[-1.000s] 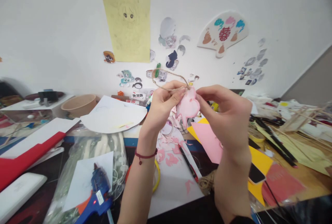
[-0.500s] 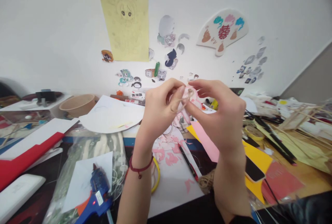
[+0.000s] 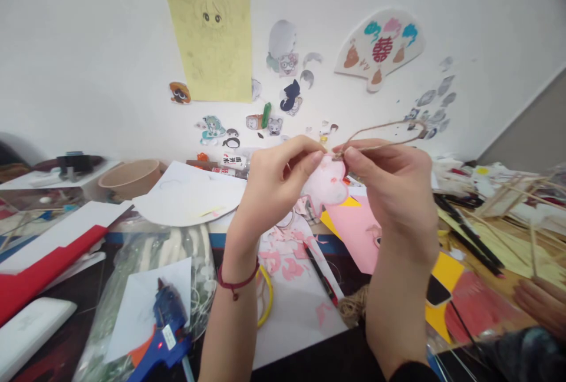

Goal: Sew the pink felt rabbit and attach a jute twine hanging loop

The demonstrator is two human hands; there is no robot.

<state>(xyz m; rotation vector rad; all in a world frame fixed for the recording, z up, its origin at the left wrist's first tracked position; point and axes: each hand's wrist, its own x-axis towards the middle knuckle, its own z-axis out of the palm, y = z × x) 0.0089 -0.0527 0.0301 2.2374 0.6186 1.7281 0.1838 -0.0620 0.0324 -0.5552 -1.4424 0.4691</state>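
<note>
A small pink-and-white paper cutout hangs between my two hands, raised above the table. My left hand pinches its upper left edge between thumb and fingers. At the top of the cutout a loop of brown twine is attached, and it sticks out to the upper right. My right hand is closed on the twine close to where it meets the cutout. A red cord bracelet circles my left wrist. Below lies white paper strewn with pink paper scraps.
On the left a blue glue gun with a lit red light rests on paper and plastic. A twine ball, a black pen and pink card lie near my forearms. Another person's hand is at far right.
The cutout has turned so its flat side shows. My right hand has moved slightly right, and the twine loop now stands out over it. Another person's hand has appeared at right.
</note>
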